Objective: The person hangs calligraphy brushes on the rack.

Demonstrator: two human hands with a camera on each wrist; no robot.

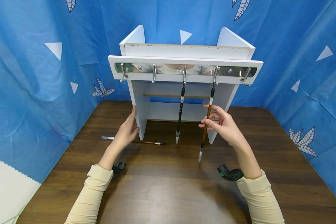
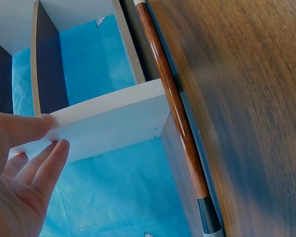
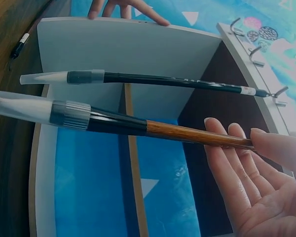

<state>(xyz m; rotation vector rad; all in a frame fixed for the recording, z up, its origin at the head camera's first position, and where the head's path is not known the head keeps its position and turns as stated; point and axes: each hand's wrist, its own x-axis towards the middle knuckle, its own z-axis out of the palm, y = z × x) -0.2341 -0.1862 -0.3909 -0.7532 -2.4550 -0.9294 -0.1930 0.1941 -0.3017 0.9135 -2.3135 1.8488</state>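
My right hand (image 1: pixel 222 124) pinches the brown shaft of a writing brush (image 1: pixel 208 116) between thumb and fingers. That brush's top loop is at the fourth hook (image 1: pixel 216 74) from the left, and its capped tip points down. A black writing brush (image 1: pixel 180 113) hangs from the middle hook (image 1: pixel 184 74). My left hand (image 1: pixel 126 129) holds the front edge of the left side panel (image 2: pixel 113 101) of a white shelf rack (image 1: pixel 184 52), thumb at the edge and fingers on the outer face. Behind my left wrist lies another brown brush (image 1: pixel 148 142) on the table.
The hook rail (image 1: pixel 156 59) runs across the rack's upper front; its far-left hook (image 1: pixel 123 73) and far-right hook (image 1: pixel 246 77) carry nothing. The rack stands on a dark wooden table (image 1: pixel 168 186), backed by a blue patterned cloth (image 1: pixel 86 37).
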